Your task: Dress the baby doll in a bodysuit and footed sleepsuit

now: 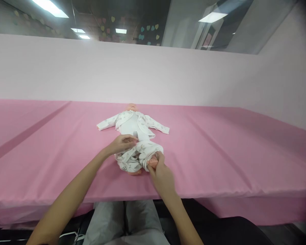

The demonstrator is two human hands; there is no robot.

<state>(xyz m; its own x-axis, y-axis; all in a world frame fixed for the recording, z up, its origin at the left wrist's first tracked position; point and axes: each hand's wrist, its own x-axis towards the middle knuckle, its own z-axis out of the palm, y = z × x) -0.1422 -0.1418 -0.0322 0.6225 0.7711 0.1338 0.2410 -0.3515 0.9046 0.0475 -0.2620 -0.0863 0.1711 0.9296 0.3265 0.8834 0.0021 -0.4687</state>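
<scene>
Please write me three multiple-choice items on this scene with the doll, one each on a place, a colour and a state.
1. Where does the doll lie?
A. on the pink table
B. on the person's lap
C. on the floor

2. What colour is the cloth over the table?
A. blue
B. pink
C. green

3. How do the doll's printed trousers sit?
A. folded beside the doll
B. pulled up smooth to the waist
C. bunched around the legs

Answers:
1. A: the doll lies on its back on the tabletop, head away from the person.
2. B: the whole surface is pink.
3. C: the fabric is gathered in folds low on the doll, with the left hand on it and the right hand at a bare leg.
</scene>
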